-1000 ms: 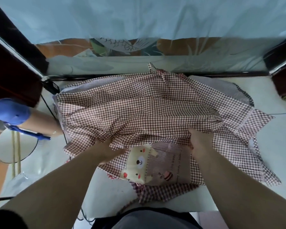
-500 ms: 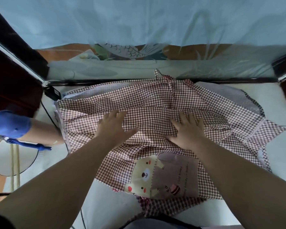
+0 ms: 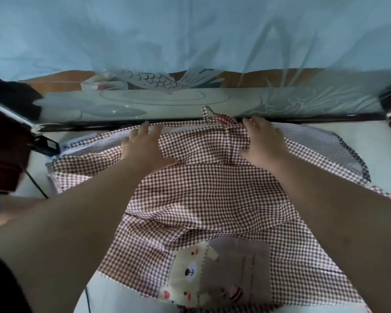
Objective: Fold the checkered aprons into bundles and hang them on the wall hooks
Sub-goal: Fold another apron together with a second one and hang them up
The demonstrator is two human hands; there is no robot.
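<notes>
Apron (image 3: 201, 188), red-white check, bear pocket (image 3: 212, 274), rumpled under L hand (image 3: 145, 145) & R hand (image 3: 264, 141), both flat

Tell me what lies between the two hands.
Head view: only a wrinkled stretch of the checkered apron lies between the left hand and the right hand.

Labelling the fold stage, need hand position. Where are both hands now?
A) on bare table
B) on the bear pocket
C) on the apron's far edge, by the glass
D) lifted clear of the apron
C: the left hand and right hand both lie on the apron at its far edge, next to the glass, well beyond the bear pocket.
</notes>
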